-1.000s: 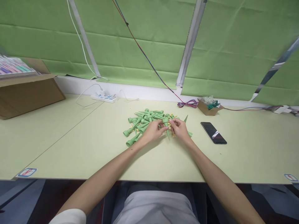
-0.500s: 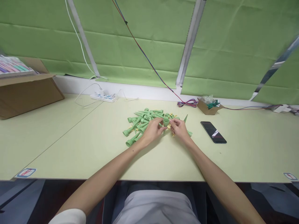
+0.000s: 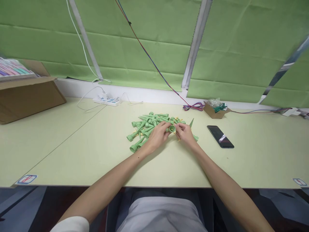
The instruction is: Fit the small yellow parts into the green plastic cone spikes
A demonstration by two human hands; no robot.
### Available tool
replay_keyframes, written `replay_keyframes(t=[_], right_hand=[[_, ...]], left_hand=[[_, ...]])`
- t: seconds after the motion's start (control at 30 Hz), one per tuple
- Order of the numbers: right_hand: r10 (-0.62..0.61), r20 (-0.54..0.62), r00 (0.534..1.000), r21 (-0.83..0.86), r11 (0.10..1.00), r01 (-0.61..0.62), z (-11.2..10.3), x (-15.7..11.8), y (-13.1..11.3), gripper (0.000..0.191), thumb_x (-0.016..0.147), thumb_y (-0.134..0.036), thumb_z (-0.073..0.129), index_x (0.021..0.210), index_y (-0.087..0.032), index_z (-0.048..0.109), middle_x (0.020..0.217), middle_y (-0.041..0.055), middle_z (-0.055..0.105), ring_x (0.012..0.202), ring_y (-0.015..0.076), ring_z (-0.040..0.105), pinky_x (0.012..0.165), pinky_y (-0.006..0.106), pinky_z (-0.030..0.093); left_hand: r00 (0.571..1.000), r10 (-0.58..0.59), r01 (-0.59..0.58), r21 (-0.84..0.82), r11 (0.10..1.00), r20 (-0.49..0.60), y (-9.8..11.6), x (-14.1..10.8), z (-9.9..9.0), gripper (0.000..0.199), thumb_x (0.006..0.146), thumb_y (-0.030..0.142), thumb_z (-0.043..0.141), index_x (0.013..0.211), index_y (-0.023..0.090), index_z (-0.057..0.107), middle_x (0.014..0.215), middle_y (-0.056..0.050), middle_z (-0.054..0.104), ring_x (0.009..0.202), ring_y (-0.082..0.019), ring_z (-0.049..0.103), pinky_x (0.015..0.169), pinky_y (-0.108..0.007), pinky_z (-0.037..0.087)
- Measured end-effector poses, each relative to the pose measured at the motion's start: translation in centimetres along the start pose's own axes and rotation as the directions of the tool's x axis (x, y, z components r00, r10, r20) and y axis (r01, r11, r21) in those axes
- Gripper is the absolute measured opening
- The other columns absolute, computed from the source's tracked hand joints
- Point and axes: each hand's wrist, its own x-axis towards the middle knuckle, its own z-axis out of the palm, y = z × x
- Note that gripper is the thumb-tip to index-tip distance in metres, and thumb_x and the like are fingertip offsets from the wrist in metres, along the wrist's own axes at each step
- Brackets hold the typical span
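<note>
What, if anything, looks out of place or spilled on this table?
Nothing looks broken or clearly amiss. The untidiest spot is the loose heap of green spikes by the left hand: they point different ways, with small yellow pieces scattered among them. The dark phone right of the heap lies askew to the table edge.

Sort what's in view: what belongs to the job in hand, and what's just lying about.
Job in hand:
- green plastic spike between both hands
- piled green spikes
- small yellow pieces

Lying about:
- smartphone
- power strip
- coiled red-and-blue wire
- small cardboard box
- large cardboard box
</note>
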Motion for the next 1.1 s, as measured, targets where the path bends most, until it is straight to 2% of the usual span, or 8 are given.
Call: replay_keyframes(t=[0.23,0.37,0.4,0.5,0.57,0.63,0.77,1.1], right_hand=[[0.036,-0.031,0.999,0.093,0.995,-0.032,0.6,-0.4,-0.3,0.056,0.079,-0.075,0.067,0.065,-0.023,0.051,0.047,-0.0054,0.04,0.041,0.0103,0.033,0.042,0.028,0.026],[0.02,-0.077,0.997,0.105,0.994,-0.012,0.7,-0.4,-0.7,0.056,0.078,-0.075,0.068,0.066,-0.023,0.052,0.046,-0.0055,0.041,0.04,0.0105,0.035,0.042,0.028,0.026],[0.011,-0.089,0.996,0.107,0.994,-0.002,0.6,-0.4,-0.8,0.056,0.077,-0.075,0.068,0.066,-0.023,0.052,0.046,-0.0056,0.041,0.04,0.0105,0.035,0.042,0.028,0.026],[-0.008,-0.109,0.994,0.113,0.993,0.02,0.6,-0.4,-1.1,0.057,0.077,-0.076,0.068,0.066,-0.022,0.052,0.046,-0.0057,0.042,0.04,0.0103,0.035,0.041,0.028,0.027],[-0.016,-0.108,0.994,0.108,0.994,0.028,0.5,-0.4,-1.2,0.057,0.077,-0.076,0.068,0.066,-0.022,0.052,0.046,-0.0056,0.042,0.041,0.0104,0.036,0.041,0.028,0.027],[-0.025,-0.096,0.995,0.09,0.995,0.034,0.5,-0.5,-1.3,0.056,0.079,-0.076,0.067,0.067,-0.023,0.053,0.046,-0.0055,0.043,0.041,0.0106,0.036,0.041,0.028,0.028],[-0.027,-0.072,0.997,0.054,0.998,0.031,0.4,-0.6,-1.5,0.055,0.081,-0.075,0.063,0.069,-0.023,0.052,0.047,-0.0051,0.044,0.041,0.011,0.038,0.042,0.028,0.029],[-0.013,-0.063,0.998,0.066,0.998,0.017,0.4,-0.5,-1.3,0.057,0.079,-0.078,0.065,0.069,-0.023,0.053,0.045,-0.0046,0.044,0.04,0.0117,0.037,0.042,0.028,0.029]], left_hand=[[0.982,-0.189,0.189,0.003,0.982,0.022,0.7,0.0,-0.4,0.034,0.087,0.014,0.059,0.12,0.019,0.059,0.117,-0.01,0.065,0.084,-0.02,0.064,0.078,-0.033,0.049],[0.922,-0.375,0.385,-0.136,0.913,0.094,0.7,0.4,-0.6,0.018,0.091,0.023,0.058,0.109,0.019,0.059,0.102,-0.007,0.069,0.072,-0.017,0.064,0.067,-0.03,0.049],[0.891,-0.431,0.454,-0.218,0.864,0.143,0.7,0.6,-0.7,0.012,0.094,0.027,0.056,0.101,0.019,0.06,0.097,-0.007,0.07,0.067,-0.016,0.064,0.063,-0.029,0.049],[0.741,-0.553,0.671,-0.454,0.587,0.382,1.1,1.1,-1.0,0.037,0.1,0.047,0.049,0.082,0.016,0.06,0.09,-0.009,0.07,0.057,-0.016,0.064,0.05,-0.028,0.047],[0.684,-0.555,0.725,-0.529,0.441,0.474,1.4,1.3,-1.1,0.048,0.097,0.058,0.052,0.082,0.014,0.064,0.09,-0.01,0.071,0.059,-0.015,0.066,0.049,-0.026,0.047],[0.657,-0.538,0.745,-0.566,0.353,0.528,1.5,1.3,-1.2,0.055,0.093,0.066,0.056,0.083,0.013,0.068,0.092,-0.012,0.072,0.06,-0.015,0.066,0.048,-0.024,0.047],[0.662,-0.494,0.735,-0.619,0.278,0.564,1.4,1.2,-1.0,0.056,0.087,0.068,0.063,0.087,0.013,0.07,0.095,-0.012,0.073,0.061,-0.015,0.067,0.048,-0.024,0.049],[0.734,-0.466,0.663,-0.671,0.333,0.494,1.3,1.1,-0.8,0.048,0.088,0.064,0.067,0.089,0.016,0.064,0.102,-0.014,0.072,0.063,-0.015,0.067,0.05,-0.027,0.053]])
